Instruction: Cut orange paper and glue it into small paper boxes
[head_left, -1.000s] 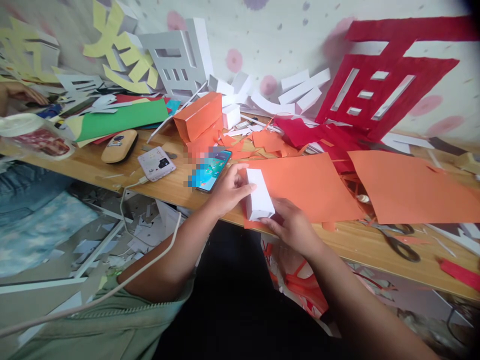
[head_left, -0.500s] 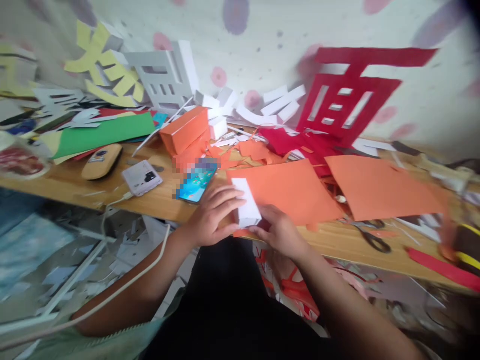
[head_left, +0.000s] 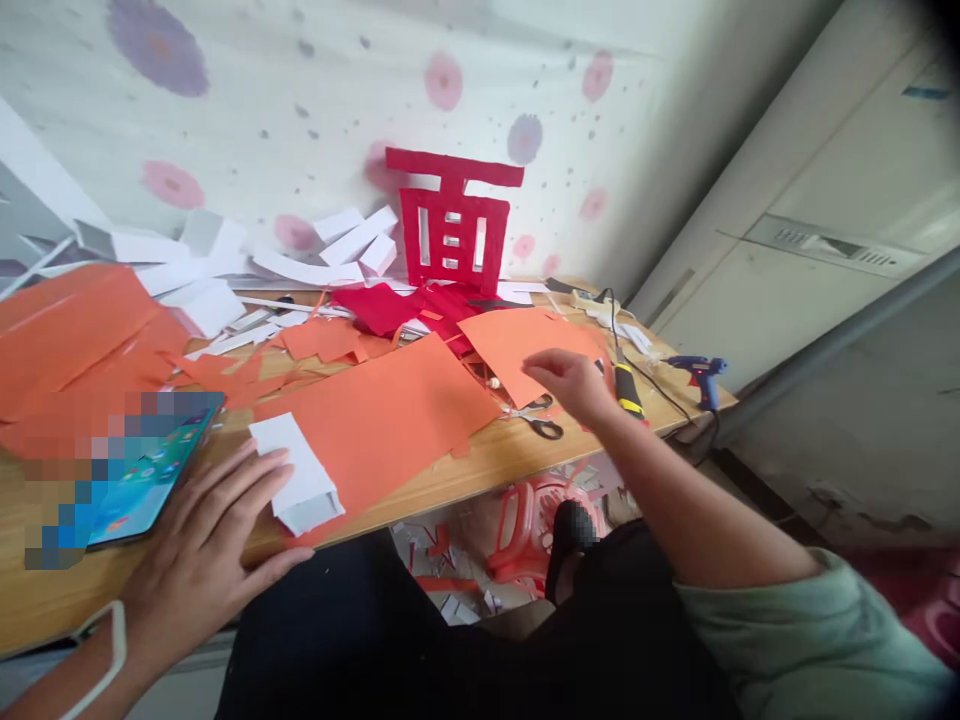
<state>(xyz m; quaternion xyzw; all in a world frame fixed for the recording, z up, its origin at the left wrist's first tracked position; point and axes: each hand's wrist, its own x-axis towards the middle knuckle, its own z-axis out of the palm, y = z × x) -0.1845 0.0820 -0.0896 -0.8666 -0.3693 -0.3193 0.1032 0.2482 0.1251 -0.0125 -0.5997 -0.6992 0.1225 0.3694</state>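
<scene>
A small white paper box (head_left: 304, 475) with folded sides lies on the left part of an orange sheet (head_left: 382, 410), close to the table's front edge. My left hand (head_left: 217, 520) rests beside it with fingers spread. Its fingertips touch the box's left side, and the thumb stands apart. Further right, my right hand (head_left: 571, 385) is over a second orange sheet (head_left: 506, 345). Its fingers are bent and drawn together, and nothing shows in them. Scissors (head_left: 541, 418) with dark handles lie just below that hand.
A phone with a lit screen (head_left: 161, 470) lies left of my left hand. Behind are orange scraps (head_left: 322, 340), white paper pieces (head_left: 210, 305) and an upright red cut-out character (head_left: 457, 225). At the right are a yellow-black tool handle (head_left: 627, 390) and a blue glue gun (head_left: 701, 375).
My right hand has let go of the white box and moved right, over the second orange sheet. My left hand has stayed at the box. The view has turned right, bringing the glue gun into sight.
</scene>
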